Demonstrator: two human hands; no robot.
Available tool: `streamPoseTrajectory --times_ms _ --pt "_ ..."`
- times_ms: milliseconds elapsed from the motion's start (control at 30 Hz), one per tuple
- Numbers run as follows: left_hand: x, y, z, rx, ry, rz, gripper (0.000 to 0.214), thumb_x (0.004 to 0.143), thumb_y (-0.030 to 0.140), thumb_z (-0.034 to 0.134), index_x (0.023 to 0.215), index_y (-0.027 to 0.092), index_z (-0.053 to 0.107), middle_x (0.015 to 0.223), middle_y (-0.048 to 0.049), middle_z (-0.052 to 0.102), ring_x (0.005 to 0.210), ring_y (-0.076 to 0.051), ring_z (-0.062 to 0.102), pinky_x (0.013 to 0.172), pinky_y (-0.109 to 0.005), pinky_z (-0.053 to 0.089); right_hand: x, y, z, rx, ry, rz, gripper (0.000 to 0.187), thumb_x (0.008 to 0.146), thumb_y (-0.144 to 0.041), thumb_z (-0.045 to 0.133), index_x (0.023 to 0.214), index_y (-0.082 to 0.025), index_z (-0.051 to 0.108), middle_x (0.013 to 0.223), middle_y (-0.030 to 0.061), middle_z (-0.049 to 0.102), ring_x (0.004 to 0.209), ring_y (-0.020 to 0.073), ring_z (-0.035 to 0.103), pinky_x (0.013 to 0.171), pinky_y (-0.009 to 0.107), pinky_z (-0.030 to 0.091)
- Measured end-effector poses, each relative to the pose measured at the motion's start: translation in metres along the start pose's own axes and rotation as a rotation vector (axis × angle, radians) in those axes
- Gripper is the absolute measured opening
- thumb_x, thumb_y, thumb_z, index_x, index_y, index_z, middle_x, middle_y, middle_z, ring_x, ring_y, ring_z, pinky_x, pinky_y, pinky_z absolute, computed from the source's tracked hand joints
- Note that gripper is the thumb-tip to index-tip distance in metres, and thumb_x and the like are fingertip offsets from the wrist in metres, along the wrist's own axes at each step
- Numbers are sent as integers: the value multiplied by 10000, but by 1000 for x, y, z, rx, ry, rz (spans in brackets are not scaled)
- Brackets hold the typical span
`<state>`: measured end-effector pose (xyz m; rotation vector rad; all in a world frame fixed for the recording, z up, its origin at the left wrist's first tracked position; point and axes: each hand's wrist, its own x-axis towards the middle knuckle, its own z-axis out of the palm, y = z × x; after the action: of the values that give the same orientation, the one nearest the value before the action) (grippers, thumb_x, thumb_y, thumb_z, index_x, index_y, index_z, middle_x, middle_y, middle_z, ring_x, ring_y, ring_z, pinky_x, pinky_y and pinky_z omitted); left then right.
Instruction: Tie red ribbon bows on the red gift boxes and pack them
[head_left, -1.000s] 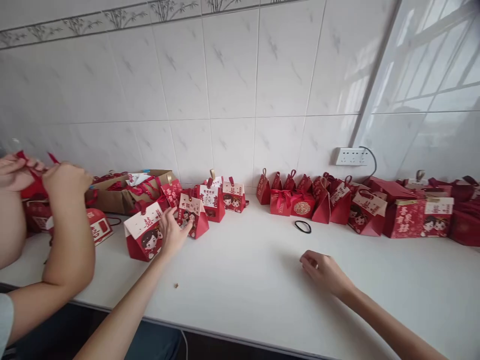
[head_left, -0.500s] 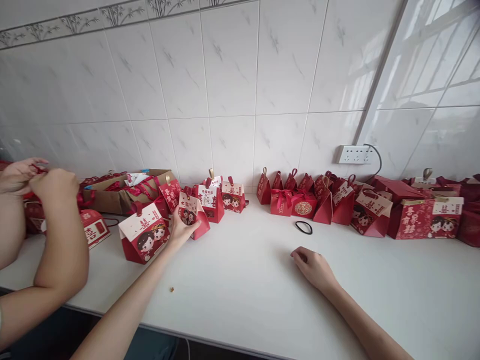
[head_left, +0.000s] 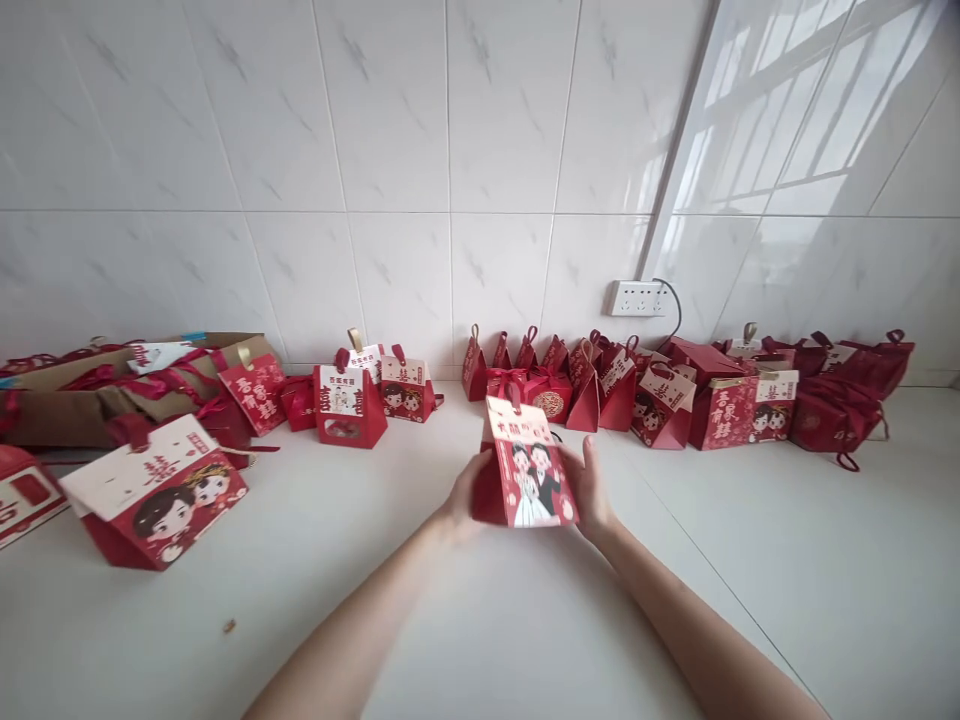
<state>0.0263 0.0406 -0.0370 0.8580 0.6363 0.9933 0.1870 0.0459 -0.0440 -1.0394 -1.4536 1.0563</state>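
Note:
A small red gift box [head_left: 529,477] with a cartoon couple on its front and a white top flap is held just above the white counter [head_left: 450,620] in the middle of the view. My left hand [head_left: 459,497] grips its left side. On the box's right side my right hand [head_left: 589,490] closes, fingers wrapped round the edge. Both forearms reach in from the bottom.
A larger red box [head_left: 154,495] with a cartoon couple lies at the left. A brown cardboard box [head_left: 90,385] with red ribbons sits behind it. Several small red boxes [head_left: 349,395] and bags [head_left: 660,400] line the tiled wall. A socket [head_left: 637,298] is on the wall.
My left hand lifted the small red box from the left group and brought it to the centre. My right hand came up and took its other side. The other person's arms left the view.

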Motion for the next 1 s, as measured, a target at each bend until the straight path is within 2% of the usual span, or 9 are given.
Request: streamPoseTrajectory --times_ms 100,167,333,433,533,600,733,900,1000 --pt "7 -17 -7 132 14 5 443 741 481 599 1012 137 668 1019 -136 716 1022 -341 632 960 -493 426 -3 -4 -7 144 113 -17 573 778 -709 438 938 -177 580 864 79 679 778 237 643 679 334 512" --pt "7 -20 -7 115 57 80 455 748 494 586 1024 140 660 986 -117 726 995 -328 643 949 -477 436 -7 -7 -6 134 152 -57 438 750 -590 600 910 -183 576 906 66 675 792 222 630 685 314 512" --pt "-7 0 -1 152 176 422 596 738 678 463 948 154 654 855 -81 723 804 -271 674 736 -391 521 -17 -12 0 -115 31 -297 256 854 -438 521 896 -186 537 828 37 615 731 170 585 646 282 490" --pt "-21 21 1 520 250 619 345 702 500 645 819 176 647 777 -31 694 728 -201 647 669 -295 500 -25 -13 1 -309 -66 -462 181 874 -363 488 883 -187 529 760 20 580 660 148 546 602 271 462" --pt "-31 33 5 779 235 711 191 729 367 656 732 177 641 712 -12 666 666 -157 612 618 -249 470 -32 -14 4 -379 -91 -509 145 885 -336 478 871 -198 519 753 17 582 636 143 547 574 265 453" --pt "-35 31 11 824 249 741 177 761 345 630 695 180 627 661 -1 643 607 -136 585 562 -231 448 -35 -15 7 -374 -11 -545 116 890 -307 484 948 -207 497 812 29 592 679 153 571 599 274 472" --pt "-39 16 24 809 281 784 155 793 311 605 705 184 599 624 11 618 556 -114 567 515 -205 446 -41 -20 14 -396 212 -754 346 864 -202 529 1183 -232 400 977 75 568 874 200 580 726 340 498" --pt "-41 8 31 789 254 912 125 749 285 655 788 174 614 758 -23 672 731 -148 636 673 -228 511 -46 -28 18 -419 282 -812 224 859 -159 539 1065 -236 501 806 15 533 696 153 534 596 282 455" --pt "-41 9 31 760 257 801 150 756 319 662 767 170 643 709 -18 678 653 -135 628 600 -216 501 -44 -28 18 -396 285 -811 168 856 -141 543 996 -230 517 797 7 530 705 144 533 605 270 447"
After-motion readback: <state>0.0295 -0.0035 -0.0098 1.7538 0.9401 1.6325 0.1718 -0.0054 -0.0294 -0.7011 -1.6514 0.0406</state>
